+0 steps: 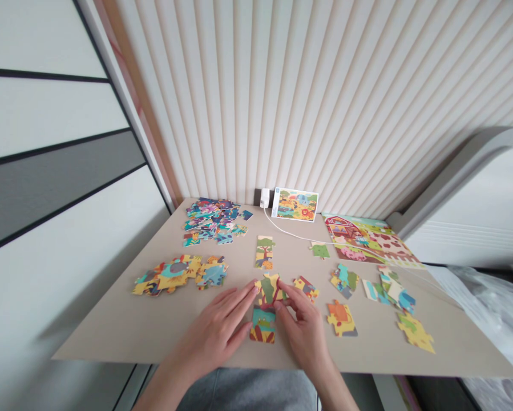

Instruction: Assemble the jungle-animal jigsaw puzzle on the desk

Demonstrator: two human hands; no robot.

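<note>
Two pieces stand in a column in front of me: a yellow-and-green puzzle piece (267, 288) above a frog puzzle piece (263, 326). My left hand (222, 325) lies with fingers stretched out, its fingertips touching the left edge of the upper piece. On the other side, my right hand (301, 322) pinches that same piece at its right edge between thumb and index finger. The two pieces meet, but I cannot tell whether they are interlocked. Just above is a tree puzzle strip (265, 252). A red-and-yellow puzzle piece (306, 288) lies beyond my right fingers.
A purple-and-teal puzzle pile (215, 220) lies back left, with a yellow puzzle pile (170, 275) nearer. Several loose pieces, including an orange one (340, 318), are on the right. A picture card (295, 204) leans at the wall beside a charger (265, 198); its cable crosses a farm puzzle (367, 240).
</note>
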